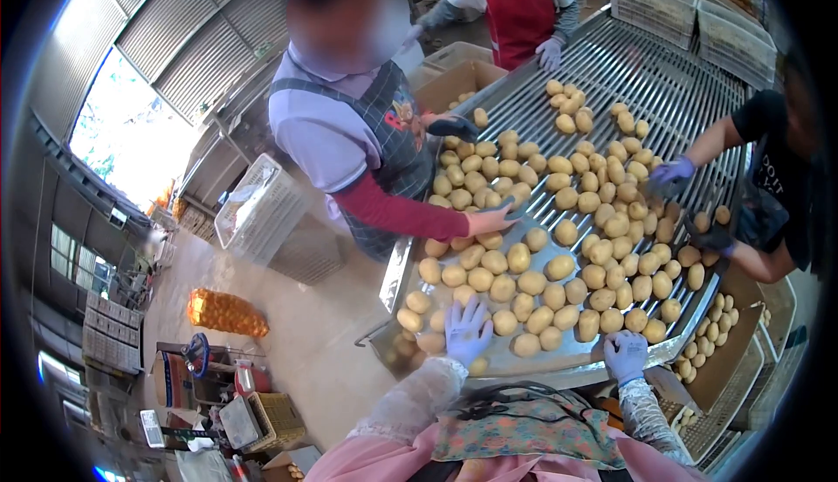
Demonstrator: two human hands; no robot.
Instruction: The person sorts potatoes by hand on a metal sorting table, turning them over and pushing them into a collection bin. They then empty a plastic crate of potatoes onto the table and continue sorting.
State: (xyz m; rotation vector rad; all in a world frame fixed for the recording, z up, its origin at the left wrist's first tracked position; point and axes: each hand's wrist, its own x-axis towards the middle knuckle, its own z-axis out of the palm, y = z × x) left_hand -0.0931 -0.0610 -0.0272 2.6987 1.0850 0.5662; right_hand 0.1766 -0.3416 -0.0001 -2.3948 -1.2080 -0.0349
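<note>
My left hand [469, 331], in a pale lavender glove, lies with fingers spread at the near edge of the metal sorting table [576, 361]. Potatoes lie right around its fingers, such as a potato [504, 322] just to its right. My right hand [626, 356], gloved alike, is at the near rim farther right, its fingers curled and pressed together. Beyond its knuckles is a potato [635, 320]. Whatever is under that palm is hidden. Many loose potatoes [602, 251] cover the smooth near part and reach onto the rollers.
A co-worker in a checked apron [393, 150] reaches over the left side. Another person's gloved hand [672, 176] works from the right, and a person in a red apron [521, 10] stands behind. A potato carton [742, 307] sits at right; white crates [650, 6] stand at the far end.
</note>
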